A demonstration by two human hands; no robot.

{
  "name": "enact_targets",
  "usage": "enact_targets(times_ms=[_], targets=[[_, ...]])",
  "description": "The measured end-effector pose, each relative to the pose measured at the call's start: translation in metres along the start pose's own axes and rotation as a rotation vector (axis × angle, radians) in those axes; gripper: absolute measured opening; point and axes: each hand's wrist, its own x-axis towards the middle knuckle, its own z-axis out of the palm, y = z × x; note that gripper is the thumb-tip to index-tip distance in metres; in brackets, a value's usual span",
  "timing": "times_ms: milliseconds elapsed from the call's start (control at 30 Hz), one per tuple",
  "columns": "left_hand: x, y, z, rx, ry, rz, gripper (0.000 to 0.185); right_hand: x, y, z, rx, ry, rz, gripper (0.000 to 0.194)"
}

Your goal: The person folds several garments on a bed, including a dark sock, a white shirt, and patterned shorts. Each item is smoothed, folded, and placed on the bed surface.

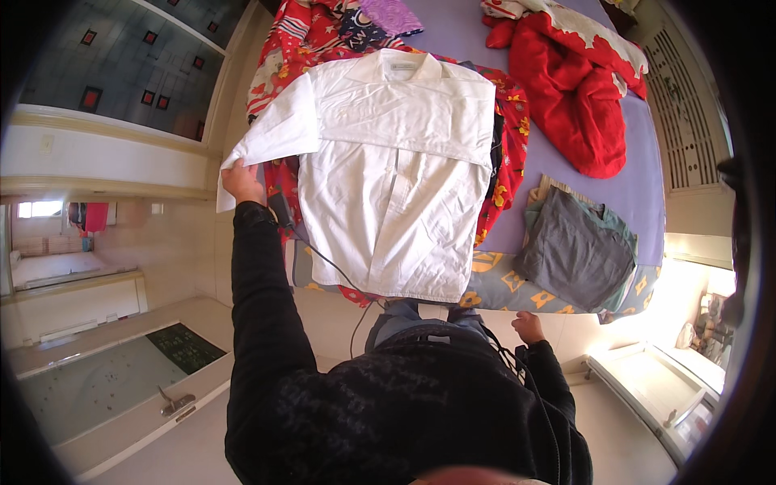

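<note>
A white long-sleeved shirt [400, 200] lies spread on the bed, its collar pointing away from me and its hem at the near edge. My left hand [244, 183] grips the cuff end of the sleeve [276, 130] stretched out to the left. Cloth folded across the chest covers the upper button placket; whether it is the other sleeve, I cannot tell. My right hand [528, 327] hangs beside the bed's near edge with its fingers curled, and nothing shows in it. Below the shirt lies a red patterned cloth [512, 145].
A folded grey garment [576, 248] rests on more clothes at the right. Beyond it is a bunched red and white blanket [570, 91] on the purple bed sheet [642, 163]. A dark cable [330, 260] with a black box-like piece [280, 209] runs along the shirt's left side.
</note>
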Motion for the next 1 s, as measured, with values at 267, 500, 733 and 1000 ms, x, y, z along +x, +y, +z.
enact_targets(times_ms=[267,500,733,1000], targets=[[-0.001,0.012,0.007,0.043,0.023,0.022,0.026,0.005,0.009,0.005,-0.065,0.013,-0.027,0.031],[0.012,0.017,0.006,0.064,-0.008,0.086,0.028,0.028,-0.012,-0.008,-0.187,0.017,-0.479,0.021],[0.042,0.017,-0.033,0.492,-0.051,-0.224,0.054,0.08,-0.174,-0.059,-0.013,0.085,-0.37,0.018],[-0.091,-0.086,-0.295,1.005,-0.539,0.032,0.015,0.169,-0.422,-0.066,-0.2,0.491,-0.927,0.047]])
